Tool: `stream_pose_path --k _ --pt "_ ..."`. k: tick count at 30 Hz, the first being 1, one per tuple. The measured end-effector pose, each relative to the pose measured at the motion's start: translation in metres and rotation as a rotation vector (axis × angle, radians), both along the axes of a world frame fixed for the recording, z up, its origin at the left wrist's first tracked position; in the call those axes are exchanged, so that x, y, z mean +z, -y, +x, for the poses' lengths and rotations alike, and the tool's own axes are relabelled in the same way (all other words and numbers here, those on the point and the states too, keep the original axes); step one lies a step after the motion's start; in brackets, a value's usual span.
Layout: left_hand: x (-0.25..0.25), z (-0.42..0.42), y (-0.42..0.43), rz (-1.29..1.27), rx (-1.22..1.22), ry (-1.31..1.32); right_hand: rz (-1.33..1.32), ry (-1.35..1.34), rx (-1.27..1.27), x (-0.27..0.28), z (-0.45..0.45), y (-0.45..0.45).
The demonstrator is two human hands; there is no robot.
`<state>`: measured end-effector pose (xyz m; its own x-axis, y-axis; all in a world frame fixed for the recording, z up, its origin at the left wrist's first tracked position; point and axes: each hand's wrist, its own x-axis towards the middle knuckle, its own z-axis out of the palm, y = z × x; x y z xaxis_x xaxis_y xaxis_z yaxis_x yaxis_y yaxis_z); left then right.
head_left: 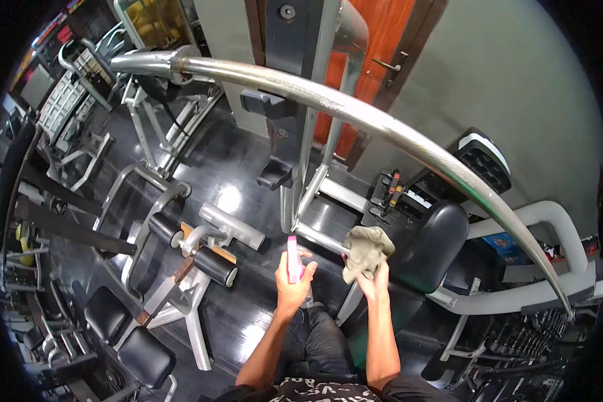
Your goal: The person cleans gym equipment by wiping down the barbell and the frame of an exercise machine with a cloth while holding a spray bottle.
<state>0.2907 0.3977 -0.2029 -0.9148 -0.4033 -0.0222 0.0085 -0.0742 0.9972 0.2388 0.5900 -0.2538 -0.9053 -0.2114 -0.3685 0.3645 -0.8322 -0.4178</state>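
Note:
My left hand (291,289) is wrapped round a spray bottle with a pink top (293,258); the clear lower part shows below my fingers. In my right hand (375,283) is a crumpled grey-beige cloth (367,249), bunched above the fingers. Both hands are in front of my body, apart from each other. Beyond them a long metal barbell (328,100) spans the view from upper left to lower right, touched by neither hand.
A rack upright (291,134) stands behind the bar. To the right is a black padded bench (442,244) with a grey frame. A machine with foam rollers (211,264) stands on the left. Dumbbells (522,342) line the lower right, and an orange-brown door (375,53) is at the back.

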Motion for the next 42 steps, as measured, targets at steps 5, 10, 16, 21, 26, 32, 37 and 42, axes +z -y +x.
stream_pose_path --k 5,10,16,21,26,32,37,42 --pt "-0.021 -0.014 -0.021 0.041 0.091 0.090 -0.010 0.070 0.004 -0.038 0.018 -0.034" --pt "-0.034 -0.012 -0.028 0.054 0.107 0.157 -0.105 0.125 -0.025 -0.051 0.019 -0.050" --pt "-0.053 -0.008 -0.042 0.044 0.131 0.153 -0.240 0.040 0.018 -0.057 0.002 -0.050" --pt "-0.068 0.001 -0.044 -0.009 0.117 0.326 -0.137 0.034 0.062 -0.055 -0.033 -0.025" --pt "-0.047 0.006 -0.046 -0.004 0.067 0.286 -0.031 0.073 0.046 -0.076 -0.090 0.031" --pt "-0.033 0.017 -0.031 0.060 0.009 0.245 0.399 -0.618 -0.204 0.018 -0.162 0.148" --pt "-0.027 0.029 -0.008 -0.037 0.061 0.256 1.178 -0.904 -0.456 -0.014 -0.147 0.184" --pt "-0.002 0.020 -0.002 -0.097 0.023 0.176 1.152 -0.645 -0.342 -0.146 -0.134 0.186"
